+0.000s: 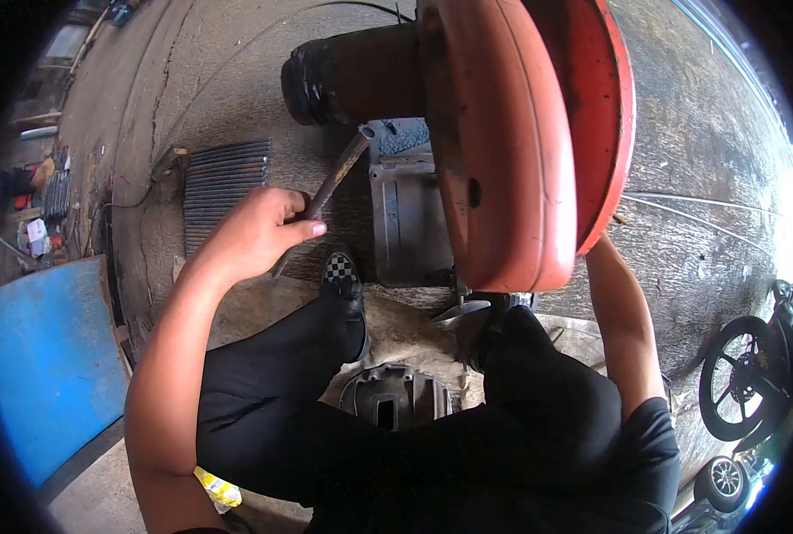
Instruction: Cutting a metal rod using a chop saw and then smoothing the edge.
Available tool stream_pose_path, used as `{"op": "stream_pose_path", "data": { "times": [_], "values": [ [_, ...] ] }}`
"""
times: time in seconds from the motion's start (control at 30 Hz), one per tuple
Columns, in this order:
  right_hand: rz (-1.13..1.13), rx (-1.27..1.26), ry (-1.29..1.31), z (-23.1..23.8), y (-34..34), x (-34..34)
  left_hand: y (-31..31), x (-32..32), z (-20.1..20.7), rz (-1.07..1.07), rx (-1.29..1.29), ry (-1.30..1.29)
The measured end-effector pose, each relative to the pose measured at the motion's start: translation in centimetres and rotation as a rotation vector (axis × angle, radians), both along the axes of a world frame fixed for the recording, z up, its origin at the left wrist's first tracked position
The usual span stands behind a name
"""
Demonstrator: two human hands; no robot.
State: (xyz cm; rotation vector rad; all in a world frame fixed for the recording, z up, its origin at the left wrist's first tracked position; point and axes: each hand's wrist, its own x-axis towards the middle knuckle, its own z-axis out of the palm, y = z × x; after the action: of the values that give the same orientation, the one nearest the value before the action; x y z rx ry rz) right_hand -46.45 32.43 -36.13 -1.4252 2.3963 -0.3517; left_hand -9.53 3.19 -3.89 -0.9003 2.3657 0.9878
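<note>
Left grip [256, 233] is closed narrowly around a dark metal tube [341, 171], the thumb lying across its near side and the fingers mostly out of sight behind. Right forearm [623, 320] runs up to the bright red cover [608, 107], which hides the right grip; whether that is wide, narrow or holding something, I cannot tell.

The tube slants in front of the floor [690, 151], between the row of dark rods [227, 191] and the left edge of the metal base [407, 209]. Its upper end shows near the base's upper left corner, below the dark cylinder [361, 80] of the machine; contact there is not clear.

I judge the tube stiff, tough and moderately light, as that end looks hollow. Bare metal could be slick if oily, so a full wrap near its middle should balance it better than the present hold toward the lower end. The machine, with its rounded red housing [512, 160], looks heavy and rigid; the cover's rim may be thin to hold.

A yellowish mark runs along the tube, but no lettering is legible on it. The housing shows scuffs and no readable brand; the yellow-and-white wrapper [220, 489] is too small to read.
</note>
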Motion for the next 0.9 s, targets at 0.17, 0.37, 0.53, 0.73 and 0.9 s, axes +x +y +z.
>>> {"op": "stream_pose_path", "data": {
  "times": [0.17,0.37,0.53,0.73,0.9],
  "values": [
    [0.005,-0.01,0.004,0.1,-0.2,0.1,-0.5,0.5,-0.7,-0.017,-0.014,0.044],
    [0.006,-0.021,0.009,0.3,-0.2,-0.1,-1.1,1.3,-1.5,-0.011,-0.025,0.04],
    [0.016,-0.071,0.01,0.3,-1.1,1.5,-1.5,1.9,-1.6,0.028,-0.037,0.104],
    [0.235,-0.681,0.001,-1.0,-7.0,4.9,-1.8,2.1,-2.5,-0.015,0.006,0.102],
    [-0.165,-0.066,-0.232,-1.4,-2.1,1.2,-2.4,3.7,-3.7,-0.004,-0.064,0.053]
  ]
}}
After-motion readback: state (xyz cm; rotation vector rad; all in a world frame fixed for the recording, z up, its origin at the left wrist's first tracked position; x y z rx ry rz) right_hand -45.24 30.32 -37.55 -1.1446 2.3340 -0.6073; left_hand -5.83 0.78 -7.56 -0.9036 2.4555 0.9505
